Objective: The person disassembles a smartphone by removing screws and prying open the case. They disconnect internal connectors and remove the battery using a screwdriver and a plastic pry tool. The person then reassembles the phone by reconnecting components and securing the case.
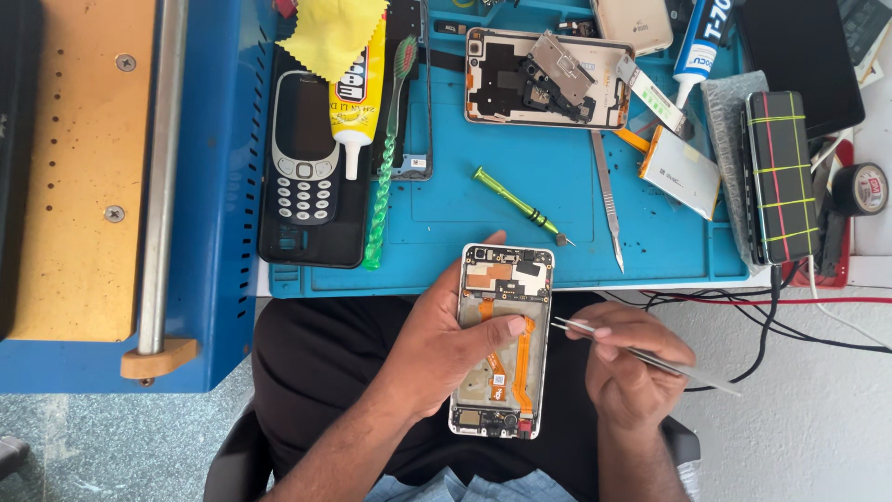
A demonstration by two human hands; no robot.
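Note:
My left hand [444,349] holds an opened phone frame [500,307] upright over my lap, thumb resting across its orange flex cables. The frame shows a bare battery bay and small circuit boards at top and bottom. My right hand [630,364] grips metal tweezers [576,326], their tips pointing left and nearly touching the frame's right edge.
A blue work mat [520,200] carries a green screwdriver [514,200], a scalpel-like tool [606,191], a phone back housing [548,79], a battery [680,172], glue tubes, a green toothbrush and a keypad phone [303,149]. Cables run at the right; a blue machine stands left.

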